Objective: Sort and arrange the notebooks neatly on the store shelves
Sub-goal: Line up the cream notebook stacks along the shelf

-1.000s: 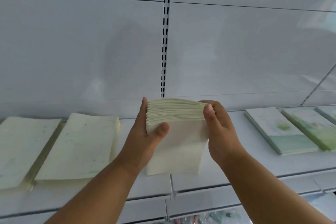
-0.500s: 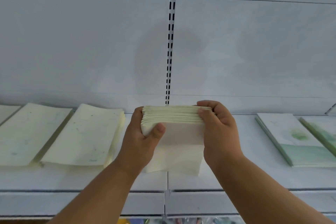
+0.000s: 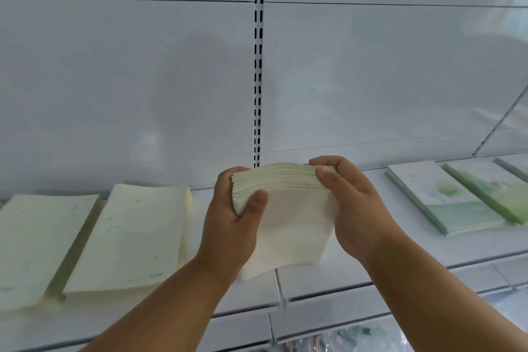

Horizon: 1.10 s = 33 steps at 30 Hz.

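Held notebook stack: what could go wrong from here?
1. The notebook stack is gripped only at its top corners by the left hand and right hand; its lower edge curves and hangs free, so notebooks might slip out or fan apart.
2. The edges under the fingers already look splayed, so it may land uneven on the shelf.
3. The cream pile lies close on the left; setting down could nudge it.

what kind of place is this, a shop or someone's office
Most likely a shop. A long white display shelf runs under a slotted upright, with notebook piles laid out side by side. Both hands hold another stack of notebooks above it.
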Available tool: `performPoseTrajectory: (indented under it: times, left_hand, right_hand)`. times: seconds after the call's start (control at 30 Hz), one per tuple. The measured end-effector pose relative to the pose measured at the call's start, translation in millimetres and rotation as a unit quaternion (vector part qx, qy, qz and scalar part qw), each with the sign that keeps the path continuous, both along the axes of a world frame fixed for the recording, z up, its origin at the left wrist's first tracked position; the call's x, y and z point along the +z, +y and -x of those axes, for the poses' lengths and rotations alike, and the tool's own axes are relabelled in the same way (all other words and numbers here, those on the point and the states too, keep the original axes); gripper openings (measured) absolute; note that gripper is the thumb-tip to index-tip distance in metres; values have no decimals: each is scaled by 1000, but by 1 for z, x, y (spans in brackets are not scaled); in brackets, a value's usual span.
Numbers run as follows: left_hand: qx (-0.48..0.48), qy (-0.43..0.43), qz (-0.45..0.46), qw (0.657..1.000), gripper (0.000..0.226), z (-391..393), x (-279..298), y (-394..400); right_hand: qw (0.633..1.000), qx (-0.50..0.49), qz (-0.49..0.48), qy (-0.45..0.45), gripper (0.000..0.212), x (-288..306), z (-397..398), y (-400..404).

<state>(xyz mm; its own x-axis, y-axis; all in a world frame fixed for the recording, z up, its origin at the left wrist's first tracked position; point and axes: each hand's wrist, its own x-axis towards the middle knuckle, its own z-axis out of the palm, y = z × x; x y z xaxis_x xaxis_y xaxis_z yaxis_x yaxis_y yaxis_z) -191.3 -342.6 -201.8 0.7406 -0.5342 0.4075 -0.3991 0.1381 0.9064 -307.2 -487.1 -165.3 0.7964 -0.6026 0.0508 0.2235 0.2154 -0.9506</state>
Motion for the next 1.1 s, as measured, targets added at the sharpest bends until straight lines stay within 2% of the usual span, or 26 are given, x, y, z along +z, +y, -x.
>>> performPoseTrajectory:
  times: [0.07, 0.23, 0.3, 0.4, 0.47, 0.6, 0.77, 0.93, 1.1]
  left_hand:
    - [16, -24, 8, 1000, 49, -2, 0, 2]
    - [12, -36, -6, 999, 57, -4, -4, 7]
    - [16, -3, -18, 1000, 67, -3, -14, 7]
    - [14, 61, -64, 996, 80, -2, -40, 10]
    - [5, 82, -106, 991, 79, -1, -51, 14]
    - [13, 69, -155, 985, 68, -6, -58, 16]
    - [37, 53, -146, 987, 57, -5, -59, 13]
    - [22, 50, -165, 985, 80, -3, -64, 17]
    - [42, 63, -196, 978, 63, -3, -57, 14]
  right_hand:
    - [999, -17, 36, 1, 28, -5, -2, 3]
    - [995, 19, 97, 22, 76, -23, -1, -1]
    - [994, 37, 106, 21, 85, -32, 0, -4]
    - [989, 58, 131, 30, 75, -46, -1, -11]
    - [984, 86, 152, 46, 77, -57, -2, -19]
    - [966, 121, 201, 108, 82, -76, -1, -29]
    - [946, 112, 263, 155, 76, -89, -1, -38]
    - [930, 111, 299, 182, 73, -93, -1, -42]
    - [928, 119, 293, 196, 66, -100, -3, -49]
